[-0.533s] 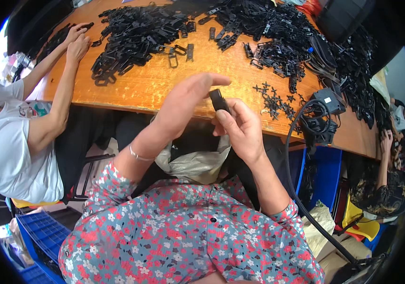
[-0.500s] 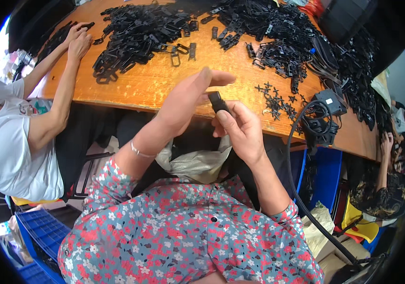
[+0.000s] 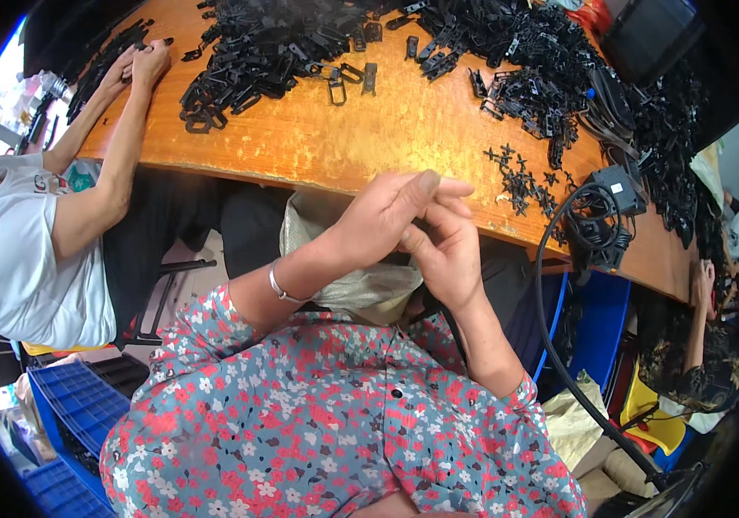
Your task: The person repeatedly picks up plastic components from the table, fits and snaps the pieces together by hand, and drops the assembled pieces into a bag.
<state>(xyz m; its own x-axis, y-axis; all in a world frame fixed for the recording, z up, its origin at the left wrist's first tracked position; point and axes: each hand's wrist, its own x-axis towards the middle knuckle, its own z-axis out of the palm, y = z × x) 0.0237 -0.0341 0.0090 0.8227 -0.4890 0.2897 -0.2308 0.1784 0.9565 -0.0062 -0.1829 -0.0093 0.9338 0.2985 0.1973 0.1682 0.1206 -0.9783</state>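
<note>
My left hand (image 3: 391, 216) lies across my right hand (image 3: 449, 263) just off the table's near edge. The left fingers are stretched out, with the palm turned toward the right hand's fingertips. The right thumb and fingers are bent in a pinch. A small black plastic part showed in that pinch half a second ago; the left hand now covers it. On the table beyond lie a few loose black frame-shaped parts (image 3: 337, 86) and a pile of black plastic parts (image 3: 279, 56).
More black parts (image 3: 542, 95) heap at the right, near small black cross-shaped pieces (image 3: 518, 183). A black box with coiled cable (image 3: 615, 194) sits at the table's right edge. Co-workers sit left and right; a blue crate (image 3: 76, 401) stands lower left.
My left hand has come down and right against my right hand, hiding the black plastic part. The view has shifted slightly. The left co-worker's hands have moved a little.
</note>
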